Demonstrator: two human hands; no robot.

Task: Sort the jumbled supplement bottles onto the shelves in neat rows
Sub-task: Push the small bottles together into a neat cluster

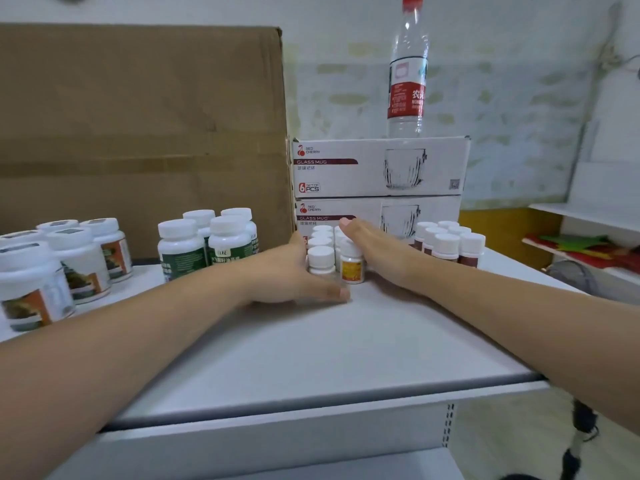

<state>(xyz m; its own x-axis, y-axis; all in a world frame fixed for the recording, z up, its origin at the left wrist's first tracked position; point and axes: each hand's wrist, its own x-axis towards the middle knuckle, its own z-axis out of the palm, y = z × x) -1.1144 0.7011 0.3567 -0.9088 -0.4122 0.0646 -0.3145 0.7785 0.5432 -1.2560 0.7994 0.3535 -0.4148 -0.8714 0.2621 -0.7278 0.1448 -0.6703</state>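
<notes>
Your flat, open left hand [294, 271] at 9 o'clock and right hand [372, 247] at 3 press the small bottles [320, 251] between them, the cluster running toward 12 against the mug boxes [377, 168].

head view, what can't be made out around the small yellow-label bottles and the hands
- Small yellow-label bottles: total count hidden; left hand and right hand cover both sides of the cluster.
- Bottle label text: too small and blurred.
- Lower glass mug box: bottom hidden by bottles and hands.
- Water bottle: cap cut off by top edge.
</notes>
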